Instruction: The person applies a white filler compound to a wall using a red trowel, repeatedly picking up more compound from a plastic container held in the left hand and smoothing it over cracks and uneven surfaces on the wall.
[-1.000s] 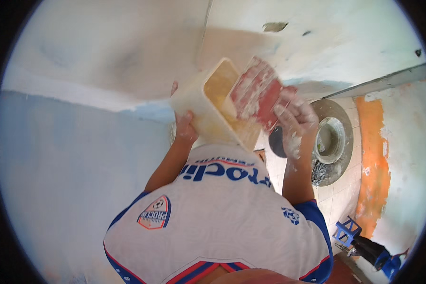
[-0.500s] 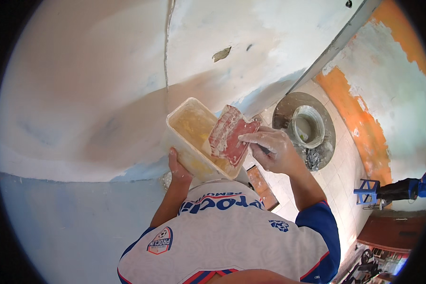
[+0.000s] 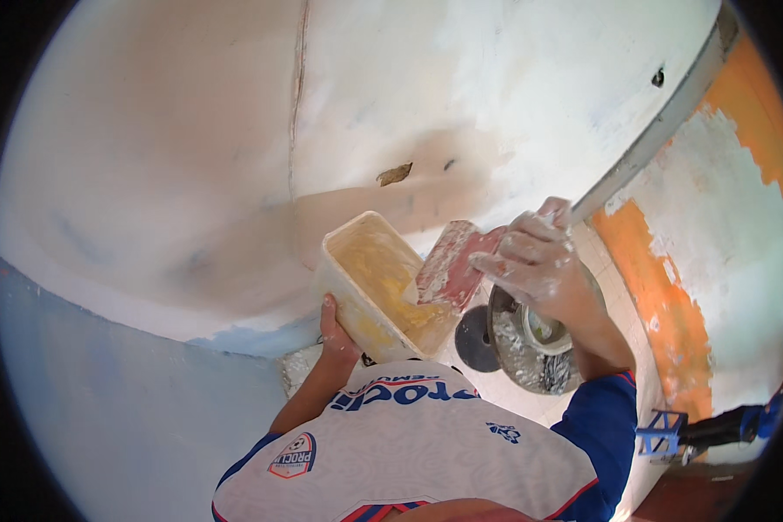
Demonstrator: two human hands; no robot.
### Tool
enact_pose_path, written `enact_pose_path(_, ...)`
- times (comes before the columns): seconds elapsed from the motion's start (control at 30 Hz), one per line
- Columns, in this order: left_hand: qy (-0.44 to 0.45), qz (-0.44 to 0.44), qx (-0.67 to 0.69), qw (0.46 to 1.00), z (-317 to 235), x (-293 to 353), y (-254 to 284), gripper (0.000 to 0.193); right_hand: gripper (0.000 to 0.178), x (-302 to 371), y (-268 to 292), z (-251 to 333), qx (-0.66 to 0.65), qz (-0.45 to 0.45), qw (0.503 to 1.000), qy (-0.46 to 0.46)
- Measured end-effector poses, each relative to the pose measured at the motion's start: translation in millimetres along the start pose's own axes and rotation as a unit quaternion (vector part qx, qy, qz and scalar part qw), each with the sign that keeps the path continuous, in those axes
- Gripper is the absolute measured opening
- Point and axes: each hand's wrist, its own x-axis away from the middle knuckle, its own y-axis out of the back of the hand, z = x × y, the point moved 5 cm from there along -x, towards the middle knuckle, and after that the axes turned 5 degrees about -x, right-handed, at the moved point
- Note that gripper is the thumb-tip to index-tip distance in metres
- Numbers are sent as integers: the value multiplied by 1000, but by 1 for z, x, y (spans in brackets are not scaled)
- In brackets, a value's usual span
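Observation:
My left hand (image 3: 336, 331) grips a rectangular whitish plastic tub (image 3: 357, 304) by its side, the thumb showing against the outer wall and the other fingers hidden. Yellowish smears coat the inside of the tub. In my right hand (image 3: 539, 261), which is caked with white paste, is a red putty spreader (image 3: 457, 265) with pale filler smeared over its blade. The blade's lower corner overlaps the tub's right rim in the picture; whether they touch I cannot tell.
Ahead stands a patchy white wall (image 3: 496, 78) with a small hole (image 3: 395, 174) and a vertical crack. Below my right arm, a round dark tray (image 3: 518, 361) bears a bucket (image 3: 535, 335). Farther right are a blue stool (image 3: 661, 433) and another person's leg (image 3: 718, 430).
My right hand has risen and moved right with the spreader, its fingers now more curled. The tub sits slightly lower and farther right in view. The whole view has shifted.

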Motion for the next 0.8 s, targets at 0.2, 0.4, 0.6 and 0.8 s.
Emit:
enact_pose_path(0.2,-62,12,13,998,7,0,-25,79,24,-33,47,-29,-14,8,998,53)
enact_pose_path(0.4,-71,-93,11,993,37,4,-29,77,17,-55,63,-75,-57,-50,993,94)
enact_pose_path(0.6,-86,-59,51,993,59,11,-28,76,18,-90,70,-140,-181,-90,979,-25)
enact_pose_path(0.8,-83,-60,71,992,77,17,-33,74,27,-148,73,-161,-184,-70,978,-64)
